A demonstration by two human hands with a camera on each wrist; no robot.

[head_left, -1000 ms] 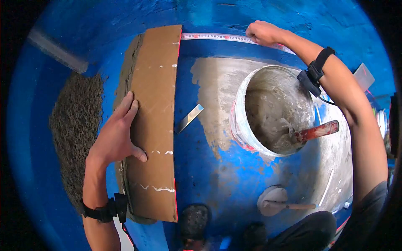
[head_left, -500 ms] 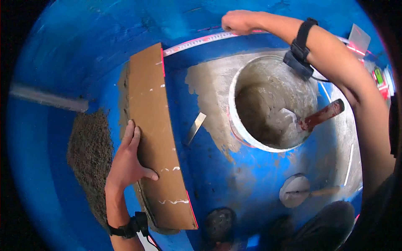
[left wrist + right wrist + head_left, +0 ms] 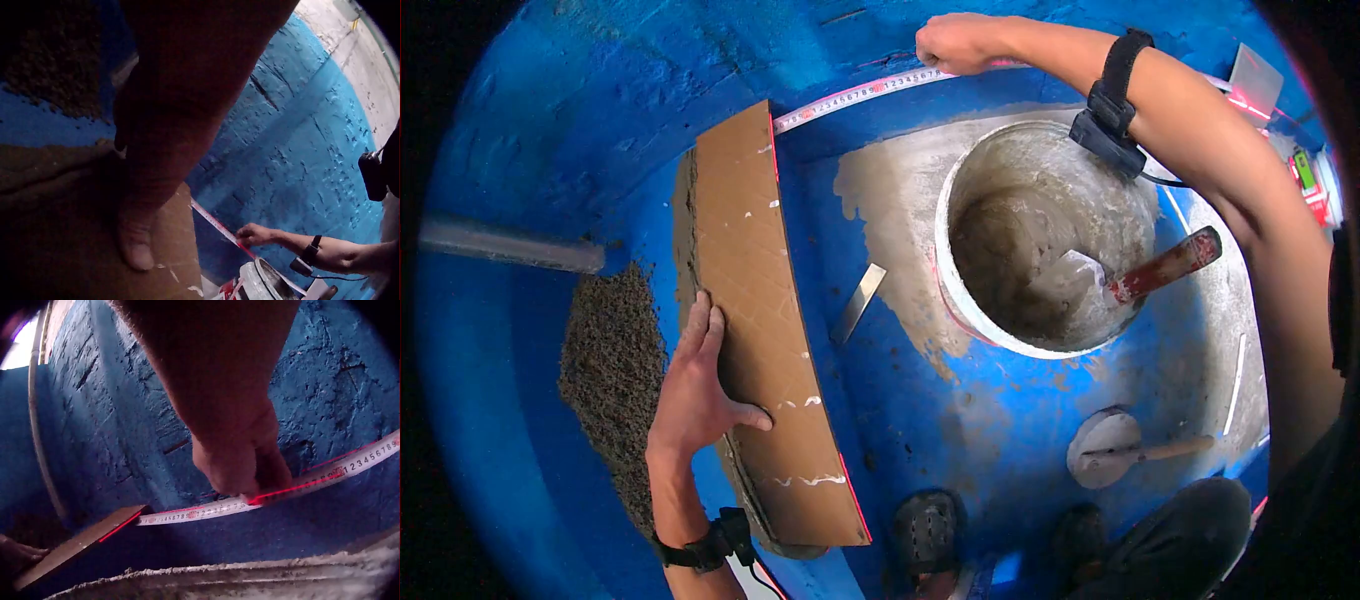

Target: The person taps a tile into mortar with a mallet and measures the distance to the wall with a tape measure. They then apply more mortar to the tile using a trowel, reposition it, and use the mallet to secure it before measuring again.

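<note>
My left hand (image 3: 695,400) rests on a long brown board (image 3: 760,300), its fingers extended at the left edge and the thumb spread over the top face. The board bears white wavy marks, and grey mortar (image 3: 688,215) shows along its left side. From its far end a white tape measure (image 3: 850,97) runs rightward along the blue wall. My right hand (image 3: 960,45) pinches this tape; in the right wrist view the fingertips (image 3: 253,497) are right at the tape's strip, which bends there. A red laser line falls on the tape and on the board's right edge.
A mortar bucket (image 3: 945,235) stands right of the board with a red-handled tool (image 3: 1165,265) in it. A metal strip (image 3: 860,303) and a round, long-handled tool (image 3: 1105,450) lie on the floor. Left are a dark grainy heap (image 3: 610,360) and a pipe (image 3: 515,245).
The whole head view has shifted and turned. My right hand has moved left along the tape, nearer the board. My left hand keeps its place on the board.
</note>
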